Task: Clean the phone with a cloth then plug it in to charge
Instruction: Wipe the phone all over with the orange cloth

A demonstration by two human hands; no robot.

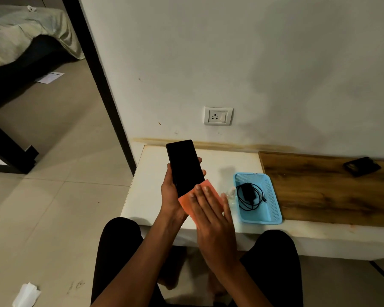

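A black phone [185, 167] with a dark screen is held upright above the white table [151, 196], gripped from behind and the sides by my left hand [170, 191]. An orange cloth [187, 203] covers the phone's lower end. My right hand [211, 216] lies flat on the cloth, fingers together, pressing it against the phone. A black charger with its coiled cable [249, 196] lies in a light blue basket [273, 209] on the table to the right. A white wall socket with a switch [218, 116] is on the wall just above the table.
A dark phone case or similar object [361, 166] lies on the wooden part of the tabletop [319, 196] at the right. A small white object [231, 192] sits beside the basket. A crumpled tissue [26, 294] is on the floor at lower left. A bed [20, 34] shows through the doorway.
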